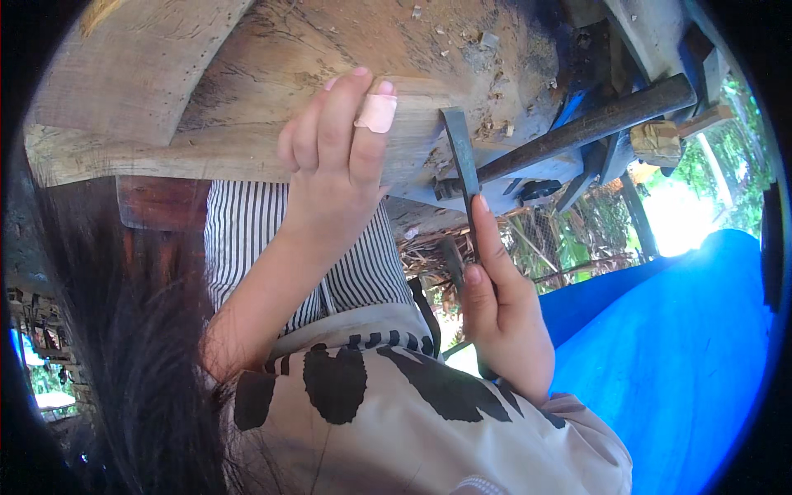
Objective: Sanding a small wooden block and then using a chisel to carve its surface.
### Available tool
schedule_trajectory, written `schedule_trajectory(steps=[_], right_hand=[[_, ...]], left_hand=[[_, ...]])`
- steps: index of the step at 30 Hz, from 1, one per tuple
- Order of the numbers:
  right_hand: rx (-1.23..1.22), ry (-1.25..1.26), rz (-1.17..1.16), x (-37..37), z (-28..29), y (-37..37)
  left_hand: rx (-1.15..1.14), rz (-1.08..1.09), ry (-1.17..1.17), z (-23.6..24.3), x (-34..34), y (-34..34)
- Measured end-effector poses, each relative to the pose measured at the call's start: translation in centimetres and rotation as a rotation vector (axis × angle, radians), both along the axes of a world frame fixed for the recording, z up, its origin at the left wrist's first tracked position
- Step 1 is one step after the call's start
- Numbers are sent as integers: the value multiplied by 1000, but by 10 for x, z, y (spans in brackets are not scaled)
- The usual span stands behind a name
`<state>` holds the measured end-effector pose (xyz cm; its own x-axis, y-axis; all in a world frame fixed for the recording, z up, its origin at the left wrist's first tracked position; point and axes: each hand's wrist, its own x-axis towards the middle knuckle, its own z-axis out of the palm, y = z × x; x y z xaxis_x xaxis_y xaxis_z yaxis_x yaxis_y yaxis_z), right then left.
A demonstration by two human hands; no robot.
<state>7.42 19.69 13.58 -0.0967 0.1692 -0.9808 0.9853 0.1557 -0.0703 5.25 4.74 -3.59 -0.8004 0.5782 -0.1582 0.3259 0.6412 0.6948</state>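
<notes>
My right hand [510, 318] is closed around a chisel [459, 153]. Its long flat metal blade points up and away, with my index finger along it; most of the grip is hidden in the hand. The chisel's far end is at the right end of a pale wooden board [223, 153]. Resting on that board, my left hand [334, 144] has its first two fingers stretched out and the others somewhat bent. A pink bandage [377, 114] wraps one fingertip. The left thumb is mostly hidden.
A hammer with a long dark handle [590, 132] lies right of the chisel. Wood chips [497, 128] are scattered over the worn wooden surface [396, 41]. At upper left is a curved wooden piece [140, 66]. Blue sheeting [660, 355] hangs at right. Dark hair covers the left side.
</notes>
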Motion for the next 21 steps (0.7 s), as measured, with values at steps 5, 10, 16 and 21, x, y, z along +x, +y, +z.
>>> schedule_trajectory(steps=[5, 10, 16, 21], right_hand=[[-65, -129, 44, -15, 3, 15], [-113, -150, -49, -22, 5, 18], [-77, -304, -59, -39, 7, 7], [-35, -203, -6, -21, 4, -4]], left_hand=[[17, 12, -7, -2, 2, 0], [-4, 24, 28, -4, 3, 1], [-36, 44, 44, -5, 6, 5], [-27, 42, 30, -6, 10, 3]])
